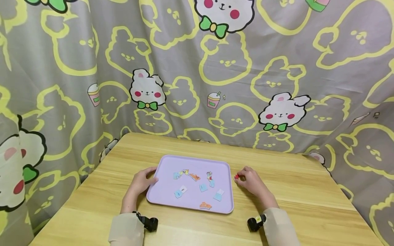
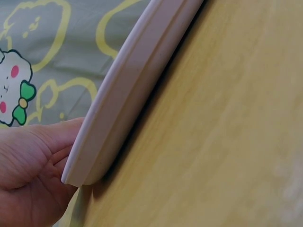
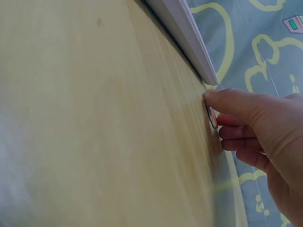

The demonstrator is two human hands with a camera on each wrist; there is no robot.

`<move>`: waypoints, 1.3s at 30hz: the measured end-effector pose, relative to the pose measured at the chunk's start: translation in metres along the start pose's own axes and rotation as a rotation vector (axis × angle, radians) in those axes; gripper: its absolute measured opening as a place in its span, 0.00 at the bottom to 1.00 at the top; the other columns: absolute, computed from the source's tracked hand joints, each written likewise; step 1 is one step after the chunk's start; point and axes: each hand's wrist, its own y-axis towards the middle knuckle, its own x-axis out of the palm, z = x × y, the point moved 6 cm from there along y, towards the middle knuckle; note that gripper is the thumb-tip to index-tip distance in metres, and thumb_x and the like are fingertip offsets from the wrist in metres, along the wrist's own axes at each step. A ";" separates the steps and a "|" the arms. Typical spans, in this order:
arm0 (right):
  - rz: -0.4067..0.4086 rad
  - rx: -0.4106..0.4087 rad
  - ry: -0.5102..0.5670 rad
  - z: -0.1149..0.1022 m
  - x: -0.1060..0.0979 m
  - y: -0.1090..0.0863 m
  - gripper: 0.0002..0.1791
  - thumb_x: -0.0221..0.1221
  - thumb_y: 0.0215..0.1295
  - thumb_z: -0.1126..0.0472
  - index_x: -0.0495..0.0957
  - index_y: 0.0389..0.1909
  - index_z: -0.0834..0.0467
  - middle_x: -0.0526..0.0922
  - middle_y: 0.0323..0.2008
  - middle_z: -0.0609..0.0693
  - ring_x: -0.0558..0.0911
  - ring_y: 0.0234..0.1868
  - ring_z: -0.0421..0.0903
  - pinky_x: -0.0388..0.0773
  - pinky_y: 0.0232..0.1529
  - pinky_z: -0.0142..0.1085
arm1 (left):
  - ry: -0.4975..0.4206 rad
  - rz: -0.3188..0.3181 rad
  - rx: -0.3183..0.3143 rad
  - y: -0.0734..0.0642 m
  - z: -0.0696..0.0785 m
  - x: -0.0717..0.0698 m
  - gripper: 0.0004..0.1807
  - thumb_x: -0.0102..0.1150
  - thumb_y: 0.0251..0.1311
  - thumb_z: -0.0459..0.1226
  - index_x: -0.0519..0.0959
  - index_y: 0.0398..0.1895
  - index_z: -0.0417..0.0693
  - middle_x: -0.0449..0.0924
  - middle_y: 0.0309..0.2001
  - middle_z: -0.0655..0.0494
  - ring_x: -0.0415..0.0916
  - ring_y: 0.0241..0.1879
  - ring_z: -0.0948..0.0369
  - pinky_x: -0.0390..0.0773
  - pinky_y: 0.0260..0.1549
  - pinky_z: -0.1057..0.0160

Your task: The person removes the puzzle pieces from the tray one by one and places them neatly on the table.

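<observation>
A lilac tray (image 1: 166, 201) lies on the table, tilted slightly in the head view. My left hand (image 1: 142, 181) grips its left edge, thumb over the rim; in the left wrist view the fingers are partly hidden behind the tray wall (image 2: 118, 99). Just off the tray's right side, my right hand (image 1: 253, 182) pinches a small red piece (image 1: 236, 176) between thumb and fingers. Seen from the right wrist, that piece is thin and flat (image 3: 211, 115). Several cut-out picture pieces lie in the tray, among them an orange one (image 1: 205, 205) and a light blue one (image 1: 203, 187).
The wooden table (image 1: 307, 191) extends around the tray on every side. Behind it hangs a grey patterned curtain (image 1: 184, 116), which also runs along both sides. Each wrist wears a black camera, the left one (image 1: 150, 223) and the right one (image 1: 254, 223).
</observation>
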 end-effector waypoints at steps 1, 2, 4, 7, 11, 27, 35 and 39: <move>0.009 0.002 0.001 0.001 0.000 -0.001 0.09 0.69 0.56 0.60 0.85 0.35 0.62 0.77 0.31 0.49 0.71 0.33 0.41 0.73 0.35 0.34 | 0.001 0.000 0.000 0.000 0.000 0.000 0.27 0.59 0.64 0.33 0.69 0.67 0.39 0.66 0.69 0.34 0.58 0.71 0.36 0.61 0.69 0.37; 0.018 0.005 0.004 0.001 -0.001 -0.002 0.11 0.69 0.56 0.60 0.85 0.36 0.62 0.77 0.32 0.49 0.73 0.34 0.42 0.75 0.37 0.36 | 0.002 -0.001 0.000 0.000 0.000 0.000 0.27 0.59 0.64 0.33 0.69 0.67 0.39 0.66 0.69 0.34 0.58 0.71 0.36 0.61 0.69 0.37; 0.040 0.010 0.009 0.000 -0.002 -0.003 0.14 0.70 0.55 0.60 0.85 0.39 0.64 0.78 0.33 0.50 0.75 0.36 0.44 0.78 0.40 0.40 | 0.003 -0.002 -0.002 0.000 0.000 0.000 0.27 0.59 0.65 0.33 0.69 0.67 0.39 0.65 0.69 0.34 0.58 0.71 0.36 0.61 0.69 0.37; 0.074 0.010 0.016 -0.002 -0.003 -0.006 0.18 0.70 0.54 0.60 0.84 0.43 0.66 0.80 0.36 0.52 0.78 0.39 0.46 0.80 0.43 0.44 | 0.006 -0.003 0.001 0.000 0.001 0.000 0.27 0.58 0.65 0.33 0.69 0.67 0.39 0.65 0.69 0.33 0.58 0.71 0.36 0.61 0.69 0.37; 0.112 -0.006 0.055 -0.007 -0.005 -0.009 0.19 0.71 0.54 0.60 0.84 0.45 0.66 0.81 0.37 0.52 0.79 0.39 0.46 0.81 0.42 0.42 | 0.005 -0.006 -0.001 0.000 0.001 -0.001 0.27 0.58 0.65 0.33 0.69 0.67 0.39 0.65 0.69 0.34 0.58 0.71 0.36 0.60 0.69 0.37; 0.061 -0.111 0.159 -0.037 -0.003 -0.016 0.19 0.71 0.54 0.59 0.84 0.45 0.65 0.79 0.33 0.50 0.74 0.35 0.46 0.75 0.35 0.33 | 0.003 -0.007 -0.003 0.001 -0.001 0.000 0.27 0.58 0.65 0.33 0.69 0.68 0.39 0.65 0.69 0.34 0.59 0.71 0.36 0.61 0.69 0.37; -0.026 -0.203 0.126 -0.057 0.000 -0.019 0.21 0.69 0.56 0.56 0.83 0.47 0.64 0.79 0.40 0.50 0.74 0.40 0.45 0.76 0.42 0.35 | -0.005 -0.008 -0.018 0.001 -0.002 0.000 0.27 0.58 0.65 0.33 0.69 0.68 0.40 0.65 0.70 0.34 0.58 0.71 0.36 0.61 0.69 0.37; -0.079 -0.218 0.099 -0.064 0.003 -0.021 0.23 0.69 0.56 0.52 0.83 0.47 0.64 0.80 0.43 0.50 0.76 0.43 0.44 0.78 0.47 0.37 | -0.009 -0.008 -0.023 0.001 -0.002 0.000 0.28 0.58 0.65 0.33 0.69 0.68 0.41 0.64 0.70 0.34 0.58 0.71 0.36 0.61 0.69 0.37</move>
